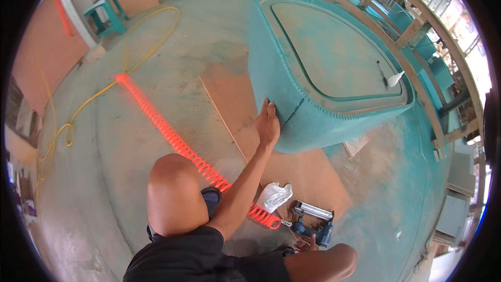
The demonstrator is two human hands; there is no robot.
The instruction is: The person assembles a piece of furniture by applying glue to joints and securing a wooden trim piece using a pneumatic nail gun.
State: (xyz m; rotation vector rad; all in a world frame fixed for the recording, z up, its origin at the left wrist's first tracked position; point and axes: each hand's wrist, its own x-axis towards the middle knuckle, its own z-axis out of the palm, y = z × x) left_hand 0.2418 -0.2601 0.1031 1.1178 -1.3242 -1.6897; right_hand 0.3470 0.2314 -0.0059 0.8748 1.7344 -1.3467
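Observation:
My left hand [267,122] rests against the side wall of a big teal rounded piece [292,120], perhaps an upholstered base, its fingers pointing up along the covering and gripping nothing. A pleated teal edge runs around its flat, dusty top panel, and a dark streak marks the wall beside my hand. Low in the view, my right hand [306,244] is partly hidden by my leg; its visible fingers are apart beside a dark blue air nailer [318,224]. That nailer lies on the floor, joined to an orange coiled air hose [169,130].
A white bottle with a pointed tip [395,79] and a thin dark tool [382,75] lie on the top panel. Brown board [224,99] lies under the teal piece. A crumpled white bag [274,197], yellow hose [88,102], green stool [107,15] and wooden frame [417,26] stand around.

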